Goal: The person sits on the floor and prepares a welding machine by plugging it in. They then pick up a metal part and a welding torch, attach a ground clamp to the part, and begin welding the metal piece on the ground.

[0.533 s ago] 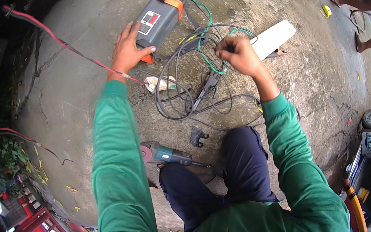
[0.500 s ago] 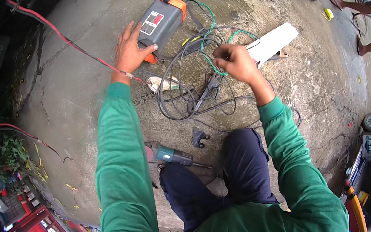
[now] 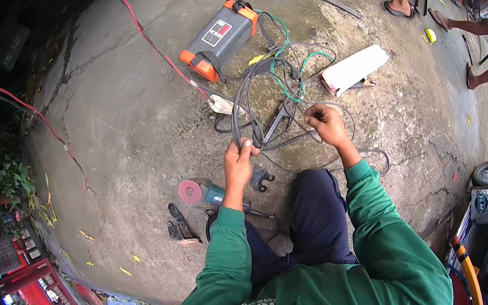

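Observation:
My left hand is closed around loops of black cable, thumb on top, at the near side of the coil. To its right my right hand is closed in a pinch beside the thin cables; what lies between its fingertips is hidden. Beyond the coil rests a grey box-shaped machine with orange ends, like a portable welder. A green cable runs from near it into the tangle. A grey clamp-like tool lies among the loops. At the right is a white oblong box.
An angle grinder with a pink disc lies by my left knee, near dark metal parts and a small black bracket. Red-and-black wire crosses the upper left. Another person's feet and a yellow tape measure are at upper right.
My left hand has left the grey machine and come back toward me, now gripping the black cable loops. My right hand has moved nearer to me, away from the white box.

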`<action>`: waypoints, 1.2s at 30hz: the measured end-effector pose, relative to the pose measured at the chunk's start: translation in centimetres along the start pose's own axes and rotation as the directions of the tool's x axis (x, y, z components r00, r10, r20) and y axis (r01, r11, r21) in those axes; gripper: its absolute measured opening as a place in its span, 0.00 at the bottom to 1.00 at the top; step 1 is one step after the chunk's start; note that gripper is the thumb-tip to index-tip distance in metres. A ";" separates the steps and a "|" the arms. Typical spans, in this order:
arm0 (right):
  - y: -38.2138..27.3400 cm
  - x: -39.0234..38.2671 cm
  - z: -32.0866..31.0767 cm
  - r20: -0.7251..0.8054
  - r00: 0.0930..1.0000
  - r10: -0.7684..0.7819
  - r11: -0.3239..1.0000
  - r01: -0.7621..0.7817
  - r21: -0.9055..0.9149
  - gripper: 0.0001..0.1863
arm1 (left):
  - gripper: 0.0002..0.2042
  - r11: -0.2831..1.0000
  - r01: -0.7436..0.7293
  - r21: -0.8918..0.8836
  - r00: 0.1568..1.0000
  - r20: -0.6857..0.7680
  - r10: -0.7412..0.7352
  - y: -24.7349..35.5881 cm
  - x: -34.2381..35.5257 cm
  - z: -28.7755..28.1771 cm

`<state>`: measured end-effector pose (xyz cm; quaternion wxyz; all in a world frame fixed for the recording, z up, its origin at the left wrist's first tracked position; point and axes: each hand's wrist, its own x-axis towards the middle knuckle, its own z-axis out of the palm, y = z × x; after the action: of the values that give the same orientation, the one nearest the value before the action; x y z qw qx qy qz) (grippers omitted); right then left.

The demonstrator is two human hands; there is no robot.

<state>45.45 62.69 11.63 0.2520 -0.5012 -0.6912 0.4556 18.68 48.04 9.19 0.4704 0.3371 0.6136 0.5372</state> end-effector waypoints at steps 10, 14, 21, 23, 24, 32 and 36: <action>3.3 -9.9 -2.5 0.224 0.954 0.199 0.979 -0.186 -0.079 0.16 | 0.10 0.869 -0.371 0.327 0.901 0.354 0.252 18.3 -5.4 0.5; -2.3 -11.0 -3.9 -0.361 0.932 0.037 0.921 -0.172 -0.349 0.19 | 0.11 0.888 -0.361 0.287 0.915 0.293 0.277 19.3 -10.9 -1.1; -15.0 -9.7 1.5 0.282 0.946 0.162 0.121 -0.302 0.946 0.32 | 0.13 0.621 -0.678 0.392 0.729 0.462 0.505 13.4 -12.4 -0.8; -18.8 -7.2 3.0 0.190 0.942 0.278 0.046 -0.211 0.976 0.32 | 0.13 0.552 -0.704 0.447 0.710 0.471 0.524 10.7 -12.3 -1.1; -15.8 -3.7 1.4 0.179 0.968 0.177 0.066 -0.193 0.979 0.29 | 0.13 0.550 -0.686 0.477 0.727 0.428 0.537 9.4 -12.2 0.2; -13.9 -3.4 -0.6 -0.048 0.974 0.221 0.493 -0.069 0.867 0.12 | 0.25 0.871 -0.372 0.320 0.926 0.068 0.371 3.3 -9.3 -4.7; -10.7 -4.0 -2.3 -0.323 0.865 0.383 0.671 -0.020 0.741 0.09 | 0.23 0.861 -0.355 0.365 0.928 0.023 0.373 -0.1 -5.0 -4.6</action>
<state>43.85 58.96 22.55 0.5269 -0.5300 -0.3177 0.5835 15.98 41.82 10.12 0.2752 0.5144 0.6388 0.5017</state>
